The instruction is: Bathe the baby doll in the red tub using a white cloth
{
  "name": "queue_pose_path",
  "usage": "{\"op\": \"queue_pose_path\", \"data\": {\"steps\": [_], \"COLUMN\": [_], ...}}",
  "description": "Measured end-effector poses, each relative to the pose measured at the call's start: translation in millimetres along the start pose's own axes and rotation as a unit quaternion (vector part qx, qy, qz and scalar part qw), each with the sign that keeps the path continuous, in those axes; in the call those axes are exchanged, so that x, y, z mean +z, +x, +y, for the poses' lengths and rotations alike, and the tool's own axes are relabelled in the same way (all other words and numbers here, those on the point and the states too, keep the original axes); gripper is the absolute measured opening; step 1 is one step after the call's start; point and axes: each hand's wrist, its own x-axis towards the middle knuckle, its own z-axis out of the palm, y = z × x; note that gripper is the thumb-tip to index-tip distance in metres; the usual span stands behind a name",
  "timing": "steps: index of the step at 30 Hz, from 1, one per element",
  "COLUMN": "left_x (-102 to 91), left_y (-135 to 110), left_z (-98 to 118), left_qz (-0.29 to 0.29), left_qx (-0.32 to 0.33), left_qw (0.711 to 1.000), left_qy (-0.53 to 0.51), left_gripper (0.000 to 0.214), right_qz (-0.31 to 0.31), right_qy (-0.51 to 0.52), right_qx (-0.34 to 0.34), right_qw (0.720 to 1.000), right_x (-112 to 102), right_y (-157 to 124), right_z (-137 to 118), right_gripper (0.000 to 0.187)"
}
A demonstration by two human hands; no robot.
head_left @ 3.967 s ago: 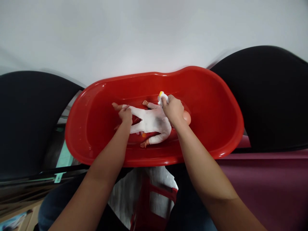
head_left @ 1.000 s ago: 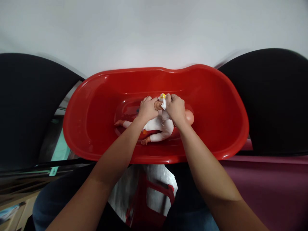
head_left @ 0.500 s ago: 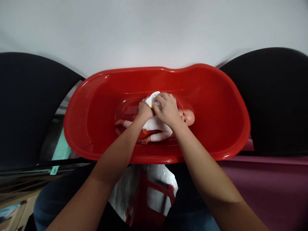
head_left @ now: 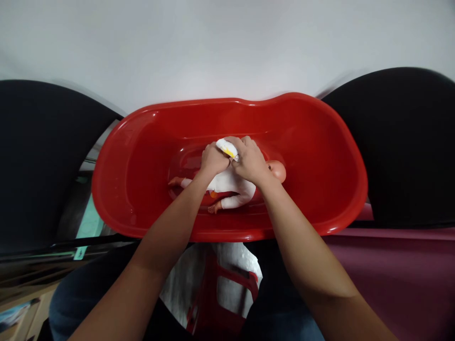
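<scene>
A baby doll (head_left: 231,187) in white clothing lies in a red baby bathtub (head_left: 320,151), its bald head to the right and its bare feet to the left. My right hand (head_left: 250,158) is closed on a white cloth (head_left: 227,148) with a yellow patch, over the doll's chest. Beside it, my left hand (head_left: 213,160) has its fingers curled over the doll's far side; whatever they grip is hidden. The doll's near arm rests toward the tub's front, and my right hand covers part of its face.
Black rounded seat backs (head_left: 401,147) flank the tub on both sides, with a pale wall (head_left: 227,47) behind. Under the front rim, a red stool (head_left: 220,293) shows between my legs. A maroon surface (head_left: 391,279) lies at lower right.
The white cloth has turned between my hands, so its yellow patch now shows more. My right hand has shifted slightly and covers more of the doll's face.
</scene>
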Motion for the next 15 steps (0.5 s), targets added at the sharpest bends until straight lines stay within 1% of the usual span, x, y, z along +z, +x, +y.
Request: {"op": "queue_pose_path", "data": {"steps": [2, 4, 7, 11, 13, 15], "left_x": [0.5, 1.3, 0.9, -2.2, -2.1, 0.2], "left_y": [0, 1, 2, 4, 4, 4], "left_z": [0, 0, 0, -6, -11, -15], "left_qz": [0.004, 0.016, 0.022, 0.008, 0.008, 0.009], "left_qx": [0.014, 0.009, -0.025, -0.083, -0.080, -0.058], "left_qw": [1.000, 1.000, 0.999, 0.995, 0.994, 0.996], "left_qy": [0.009, 0.014, -0.005, -0.055, -0.078, -0.063], "left_gripper": [0.019, 0.019, 0.021, 0.021, 0.023, 0.028], "right_qz": [-0.013, -0.008, 0.014, 0.024, 0.021, 0.029], "right_qy": [0.007, 0.015, 0.014, 0.001, 0.000, 0.008], "right_qx": [-0.005, -0.009, -0.024, -0.056, -0.068, -0.068], "right_qw": [1.000, 1.000, 1.000, 0.998, 0.997, 0.997], "right_x": [0, 1, 3, 4, 5, 5], "right_y": [-2, -2, -1, 0, 0, 0], "right_z": [3, 3, 1, -5, -8, -10], "right_gripper": [0.067, 0.061, 0.050, 0.045, 0.043, 0.044]}}
